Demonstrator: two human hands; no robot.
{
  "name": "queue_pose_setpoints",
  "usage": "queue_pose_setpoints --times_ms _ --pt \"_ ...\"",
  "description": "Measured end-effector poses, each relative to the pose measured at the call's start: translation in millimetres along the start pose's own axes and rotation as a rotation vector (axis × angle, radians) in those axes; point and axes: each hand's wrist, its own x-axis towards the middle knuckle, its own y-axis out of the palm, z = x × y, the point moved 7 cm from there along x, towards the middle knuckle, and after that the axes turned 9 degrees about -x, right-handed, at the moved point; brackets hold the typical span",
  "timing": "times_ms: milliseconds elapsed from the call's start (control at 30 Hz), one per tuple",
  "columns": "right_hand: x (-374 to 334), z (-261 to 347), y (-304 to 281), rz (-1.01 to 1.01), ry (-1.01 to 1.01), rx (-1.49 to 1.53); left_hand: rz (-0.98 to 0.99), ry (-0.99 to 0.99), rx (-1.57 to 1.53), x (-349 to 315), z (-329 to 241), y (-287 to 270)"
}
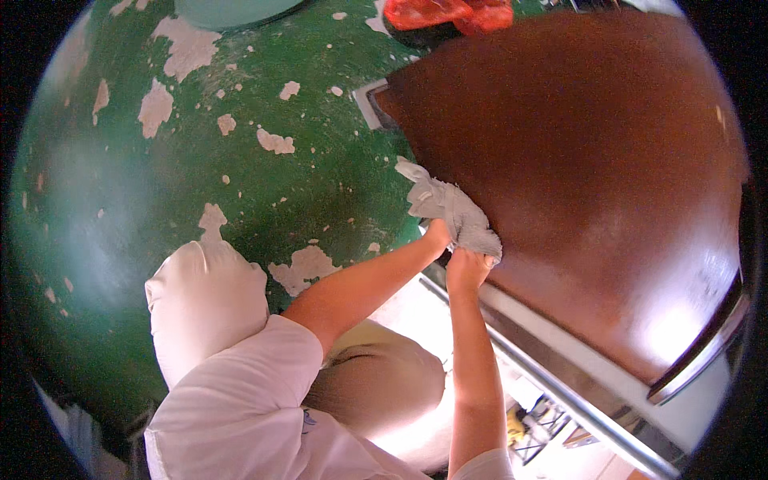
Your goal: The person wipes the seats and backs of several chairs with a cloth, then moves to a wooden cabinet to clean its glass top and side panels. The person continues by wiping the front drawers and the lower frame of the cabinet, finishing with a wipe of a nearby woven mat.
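Note:
A wrinkled grey-white cloth (454,206) lies at the left corner of a brown, shiny board-like surface (576,160). My left hand (437,235) grips its lower left side, with the fingers partly hidden by the folds. Just to the right, my right hand (470,269) is closed on the bottom end of the cloth, next to the brown surface's near edge. The two hands are close together, and a loose end of cloth sticks up beyond them to the upper left.
Green floor (304,192) with pale worn patches spreads on the left. A metal rail (592,428) runs along the brown surface's near side. At the top are a turquoise rounded object (232,12) and a bright red item (448,14). My bent knees are below.

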Motion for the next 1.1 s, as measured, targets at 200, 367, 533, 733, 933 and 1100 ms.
queue_pose_setpoints --times_ms 200,367,533,733,933,1100 --pt "-39.6 16.5 -8.1 -0.080 0.215 0.441 -0.053 -0.017 1.024 -10.1 -24.2 -44.2" --pt "-52.9 -95.7 -73.7 -0.478 0.508 0.324 0.261 1.126 0.826 -116.4 -98.8 157.1" --pt "-18.4 -173.3 -186.1 -0.895 0.734 0.579 0.643 1.698 1.041 -171.3 -155.7 288.6" --pt "-26.5 -126.1 -107.3 -0.935 0.950 0.312 0.982 1.860 1.788 -154.5 -89.4 263.2" --pt "-42.5 -23.0 -41.1 -0.537 0.850 0.523 1.466 1.554 2.177 -112.7 -111.2 177.9" --pt "-49.4 -98.9 -80.9 -0.605 0.989 0.672 1.367 1.775 1.762 -176.2 -81.2 279.9"
